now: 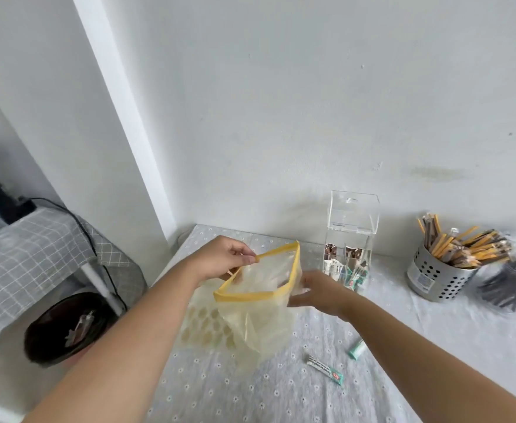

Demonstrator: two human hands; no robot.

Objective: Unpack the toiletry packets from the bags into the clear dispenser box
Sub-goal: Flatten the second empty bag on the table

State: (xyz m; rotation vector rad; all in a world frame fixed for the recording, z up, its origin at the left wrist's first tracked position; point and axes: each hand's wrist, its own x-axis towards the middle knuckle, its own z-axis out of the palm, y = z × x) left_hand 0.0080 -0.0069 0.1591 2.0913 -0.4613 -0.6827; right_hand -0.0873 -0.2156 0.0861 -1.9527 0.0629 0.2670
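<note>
Yellow-rimmed and translucent, the plastic zip bag [259, 303] hangs above the flower-dotted white tablecloth [281, 398], its mouth pulled open and facing up toward the camera, its body drooping down so the long axis runs roughly vertical. The left hand [223, 257] pinches the far-left part of the yellow rim between thumb and fingertips; the right hand [317, 293] grips the right edge of the bag, its fingers closed on the plastic. The bag thus sits between the two hands, held apart at the mouth.

Behind the right hand stands the clear acrylic dispenser box [351, 236], upright against the white wall [311, 102], with several small packets [346, 274] heaped at its bottom. Two more lie loose on the cloth near the bag: a flat white-and-green sachet [325, 369] with a small red label, its writing too blurred to read, lying diagonally, and a pale green tube-shaped packet [357, 351] tilted beside it.

To the right, a perforated metal cup [433, 277] holds yellow and brown wrapped sticks. On the left, a dark round bin [64, 328] sits beneath a grey checked cloth [30, 264].
</note>
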